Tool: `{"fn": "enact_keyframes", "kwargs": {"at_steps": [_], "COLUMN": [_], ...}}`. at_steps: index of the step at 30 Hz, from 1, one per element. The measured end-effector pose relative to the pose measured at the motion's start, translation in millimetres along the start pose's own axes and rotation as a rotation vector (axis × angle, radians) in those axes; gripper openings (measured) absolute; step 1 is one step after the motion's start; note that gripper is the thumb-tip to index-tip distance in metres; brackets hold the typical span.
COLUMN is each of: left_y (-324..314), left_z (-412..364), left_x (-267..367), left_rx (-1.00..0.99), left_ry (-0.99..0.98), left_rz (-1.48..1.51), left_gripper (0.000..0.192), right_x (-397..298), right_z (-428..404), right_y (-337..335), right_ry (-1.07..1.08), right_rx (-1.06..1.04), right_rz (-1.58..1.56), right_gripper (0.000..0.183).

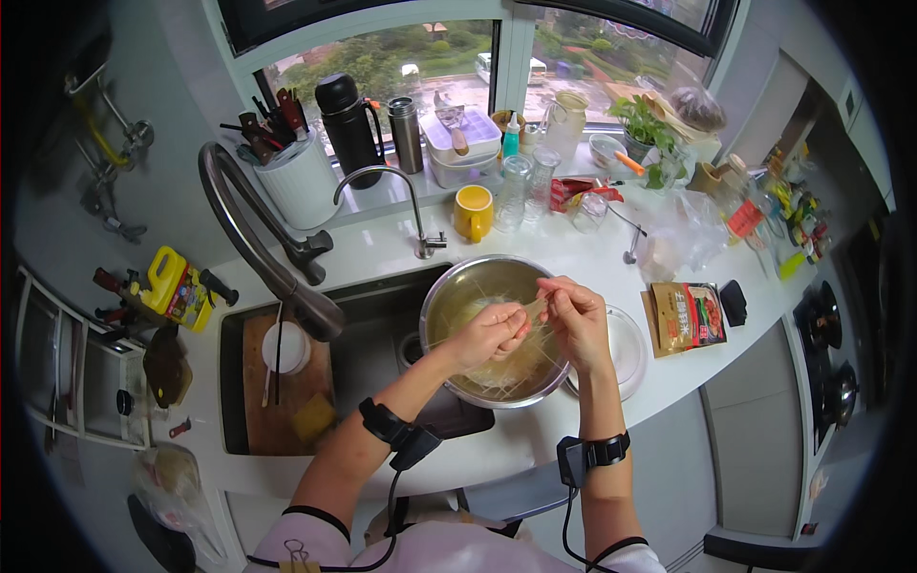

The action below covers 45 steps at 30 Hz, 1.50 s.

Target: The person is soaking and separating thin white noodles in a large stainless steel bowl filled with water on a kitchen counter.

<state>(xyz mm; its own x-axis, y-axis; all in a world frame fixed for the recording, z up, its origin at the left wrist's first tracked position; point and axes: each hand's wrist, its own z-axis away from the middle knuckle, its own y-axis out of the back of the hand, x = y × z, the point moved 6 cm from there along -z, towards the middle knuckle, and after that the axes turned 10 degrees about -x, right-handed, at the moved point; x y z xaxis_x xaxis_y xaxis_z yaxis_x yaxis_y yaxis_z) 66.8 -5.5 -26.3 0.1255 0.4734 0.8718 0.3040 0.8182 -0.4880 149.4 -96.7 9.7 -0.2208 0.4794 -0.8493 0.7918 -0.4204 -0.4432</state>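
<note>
A stainless steel bowl rests over the right edge of the sink, holding liquid and many thin, straight, pale strands that look like noodles. Above it, my left hand is closed in a loose fist around one end of a small pale bundle of strands. The fingers of my right hand pinch the other end, close to the left. What lies inside the left fist is hidden. A white plate sits on the counter, partly behind my right wrist.
The dark sink holds a wooden board with a white bowl, chopsticks and a yellow sponge. A faucet arches over it. Behind stand a yellow mug and glasses. Food packets lie right.
</note>
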Motion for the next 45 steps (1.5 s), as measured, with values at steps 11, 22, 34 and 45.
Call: {"fn": "enact_keyframes", "kwargs": {"at_steps": [11, 22, 34, 45], "left_y": [-14.3, -11.7, -10.2, 43.0], "left_z": [0.6, 2.6, -9.3, 15.3], "left_x": [9.0, 7.5, 13.5, 45.8], "left_rx": [-0.045, -0.025, 0.076, 0.341], "left_ry": [0.061, 0.015, -0.028, -0.138], "left_rz": [0.035, 0.037, -0.157, -0.181], "left_gripper": [0.028, 0.023, 0.022, 0.027], "right_x": [-15.5, -18.2, -17.7, 69.4], "right_z": [5.3, 12.6, 7.3, 28.6], "right_y": [-6.0, -29.8, -20.6, -22.2], "right_ry": [0.108, 0.115, 0.238, -0.422], "right_rx": [0.031, -0.127, 0.145, -0.350], "right_rz": [0.367, 0.629, 0.670, 1.207], "right_gripper": [0.013, 0.019, 0.006, 0.020]}}
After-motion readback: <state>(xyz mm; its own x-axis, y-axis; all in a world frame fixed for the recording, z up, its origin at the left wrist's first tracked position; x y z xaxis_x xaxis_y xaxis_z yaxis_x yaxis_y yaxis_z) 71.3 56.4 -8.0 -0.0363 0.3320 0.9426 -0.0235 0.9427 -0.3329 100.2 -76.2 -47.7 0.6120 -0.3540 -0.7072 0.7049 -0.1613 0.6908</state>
